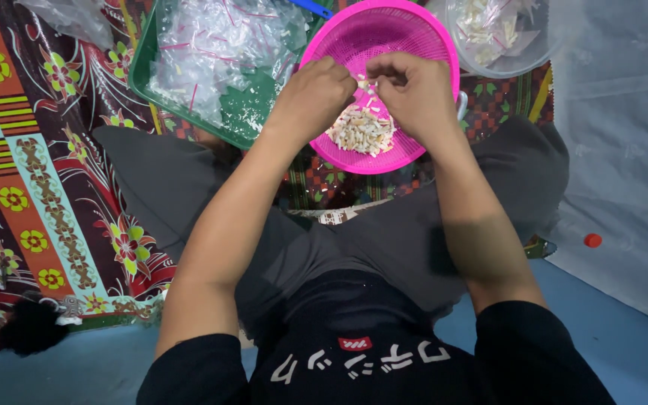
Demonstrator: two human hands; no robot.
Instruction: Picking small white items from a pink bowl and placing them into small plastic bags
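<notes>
I see left hand (316, 94) and right hand (414, 90) together pinching small pale piece (364, 84) over pink basket (380, 90), so bits drop inside.

A patterned floral mat (39, 165) covers the blue floor (624, 345), bearing a green tray (140, 71) of clear plastic bits, a pink basket (414, 30) and a clear container (519, 67), with a translucent sheet (624, 135) and a red cap (592, 240) alongside.
</notes>
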